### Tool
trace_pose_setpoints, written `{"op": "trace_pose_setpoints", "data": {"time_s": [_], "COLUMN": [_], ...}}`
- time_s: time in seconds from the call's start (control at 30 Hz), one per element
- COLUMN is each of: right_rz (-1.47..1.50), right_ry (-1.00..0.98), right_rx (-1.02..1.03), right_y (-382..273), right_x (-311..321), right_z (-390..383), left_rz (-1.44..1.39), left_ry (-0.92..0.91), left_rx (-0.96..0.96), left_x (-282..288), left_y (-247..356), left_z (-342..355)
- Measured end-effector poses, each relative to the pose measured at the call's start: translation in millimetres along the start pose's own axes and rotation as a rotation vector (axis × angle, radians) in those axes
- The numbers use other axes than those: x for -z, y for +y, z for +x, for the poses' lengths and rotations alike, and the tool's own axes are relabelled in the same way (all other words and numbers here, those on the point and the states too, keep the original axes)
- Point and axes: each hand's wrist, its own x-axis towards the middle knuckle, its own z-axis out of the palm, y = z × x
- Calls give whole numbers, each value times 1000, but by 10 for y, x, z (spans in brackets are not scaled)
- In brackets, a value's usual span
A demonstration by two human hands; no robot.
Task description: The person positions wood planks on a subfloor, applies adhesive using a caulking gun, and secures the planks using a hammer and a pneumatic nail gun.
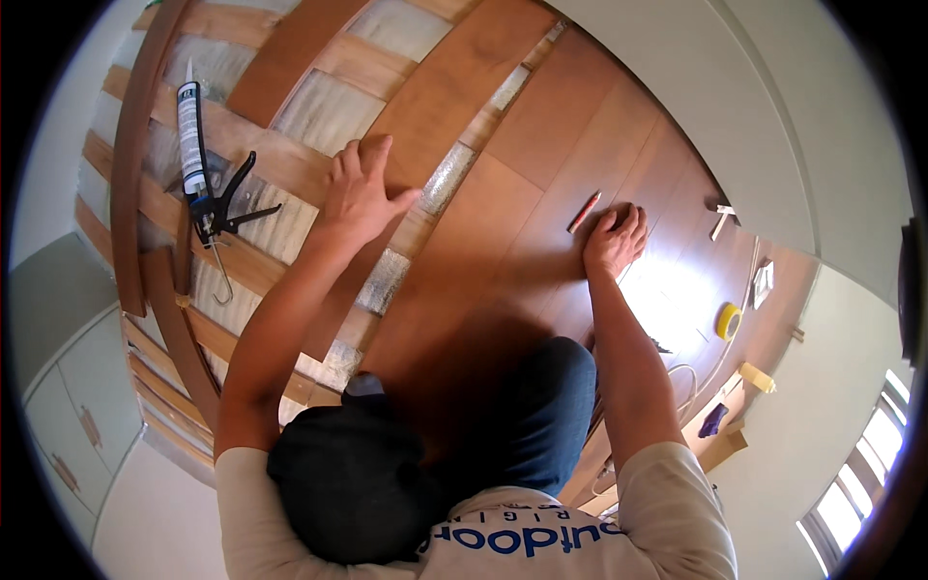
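Observation:
My left hand (pixel 362 193) rests with fingers spread on a loose brown plank (pixel 440 82), beside a narrow gap showing wooden slats and silver underlay (pixel 430 188). My right hand (pixel 619 237) rests on the laid plank floor (pixel 522 222) with fingers bent and apart, holding nothing. A red pencil (pixel 584 212) lies just left of it. At the left, a caulking gun (pixel 217 213) with a white tube (pixel 190 135) lies over exposed slats (pixel 251 261).
Long loose boards (pixel 133 232) lie along the left near white cabinets (pixel 72 425). Yellow tape (pixel 729 321), cables (pixel 688 382), cardboard scraps (pixel 735 441) and small items lie on the right below a white overhead surface (pixel 773 106). My knee (pixel 551 406) is on the floor.

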Motion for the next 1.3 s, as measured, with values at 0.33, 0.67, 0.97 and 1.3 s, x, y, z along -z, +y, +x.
{"op": "trace_pose_setpoints", "data": {"time_s": [0.33,0.67,0.97,1.3], "right_rz": [0,-25,-12,-14], "right_ry": [20,4,10,27], "right_rx": [42,17,32,32], "right_y": [73,65,91,108], "right_x": [-37,-21,-51,-71], "right_z": [-7,4,3,19], "left_rz": [-222,-585,-526,-479], "left_ry": [-132,-250,-281,-252], "left_rx": [95,191,171,172], "left_x": [43,8,-39,-112], "left_y": [-601,-477,-333,-306], "left_z": [-70,8,-14,-8]}}
